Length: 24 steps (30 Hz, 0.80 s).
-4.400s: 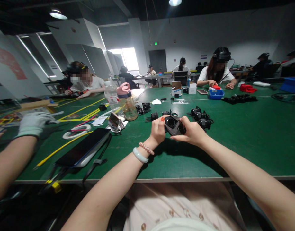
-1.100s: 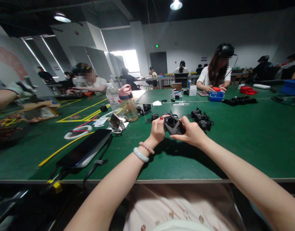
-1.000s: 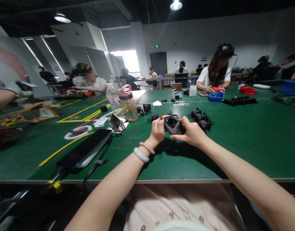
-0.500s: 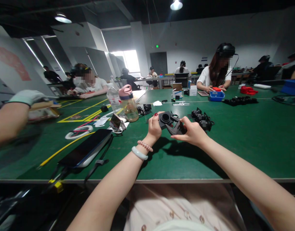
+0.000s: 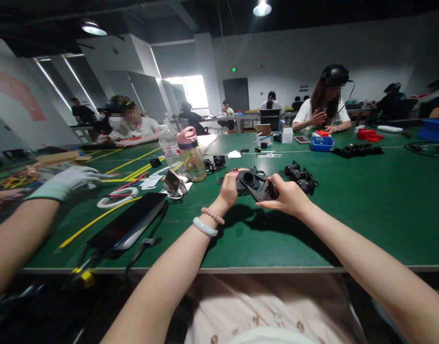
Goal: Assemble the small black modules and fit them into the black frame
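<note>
My left hand (image 5: 229,189) grips a black plastic part with a round opening (image 5: 247,178), held just above the green table (image 5: 255,243). Between the thumb and fingers of my right hand (image 5: 287,194) is a black angled bracket (image 5: 264,190). The two pieces meet or overlap in front of me; I cannot tell whether they are joined. Behind my right hand lie several black assembled parts (image 5: 299,177) in a cluster. A small ring-like piece (image 5: 261,172) shows just behind the held parts.
At left, a co-worker's gloved hand (image 5: 67,183) reaches over the table near a black phone-like device (image 5: 128,222) and a yellow cable (image 5: 97,222). A drink bottle (image 5: 192,160) stands left of my hands. Across the table, another person works by a blue bin (image 5: 322,143).
The co-worker's gloved hand at left has come lower and further right over the table. The person across has raised one hand. My hands and the held parts have barely shifted.
</note>
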Tool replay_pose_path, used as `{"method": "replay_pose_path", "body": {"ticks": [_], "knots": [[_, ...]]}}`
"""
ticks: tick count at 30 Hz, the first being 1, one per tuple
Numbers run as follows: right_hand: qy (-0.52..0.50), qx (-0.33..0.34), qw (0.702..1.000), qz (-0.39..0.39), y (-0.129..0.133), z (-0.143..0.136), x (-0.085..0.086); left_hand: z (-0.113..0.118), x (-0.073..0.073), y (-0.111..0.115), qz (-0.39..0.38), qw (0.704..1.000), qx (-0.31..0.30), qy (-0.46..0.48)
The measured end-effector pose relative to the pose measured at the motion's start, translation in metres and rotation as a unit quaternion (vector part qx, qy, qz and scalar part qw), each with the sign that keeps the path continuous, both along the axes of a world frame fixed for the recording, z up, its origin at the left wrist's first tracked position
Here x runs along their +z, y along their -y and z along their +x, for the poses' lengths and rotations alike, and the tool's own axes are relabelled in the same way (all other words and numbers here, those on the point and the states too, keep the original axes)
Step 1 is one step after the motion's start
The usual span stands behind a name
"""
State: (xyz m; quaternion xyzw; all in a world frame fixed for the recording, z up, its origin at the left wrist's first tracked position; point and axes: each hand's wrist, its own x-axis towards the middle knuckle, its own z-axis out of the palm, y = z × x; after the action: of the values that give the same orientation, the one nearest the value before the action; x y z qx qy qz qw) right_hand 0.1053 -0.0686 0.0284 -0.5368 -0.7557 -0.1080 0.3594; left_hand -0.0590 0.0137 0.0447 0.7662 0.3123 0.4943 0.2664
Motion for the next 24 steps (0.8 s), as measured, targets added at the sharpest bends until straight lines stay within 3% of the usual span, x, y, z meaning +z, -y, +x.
{"method": "replay_pose_path", "body": {"ticks": [7,16,24], "knots": [[0.039,-0.003,0.999,0.018,-0.0015,0.0033,-0.0003,-0.001,0.0085,0.0009,-0.062,0.995,-0.076,0.01],[0.071,0.002,0.997,0.038,-0.0023,0.0072,0.0006,-0.0072,0.0077,-0.0058,-0.093,0.991,-0.1,-0.004],[0.087,0.009,0.995,0.039,-0.0026,0.006,-0.0002,-0.0097,0.0081,-0.009,-0.173,0.964,-0.198,0.038]]}}
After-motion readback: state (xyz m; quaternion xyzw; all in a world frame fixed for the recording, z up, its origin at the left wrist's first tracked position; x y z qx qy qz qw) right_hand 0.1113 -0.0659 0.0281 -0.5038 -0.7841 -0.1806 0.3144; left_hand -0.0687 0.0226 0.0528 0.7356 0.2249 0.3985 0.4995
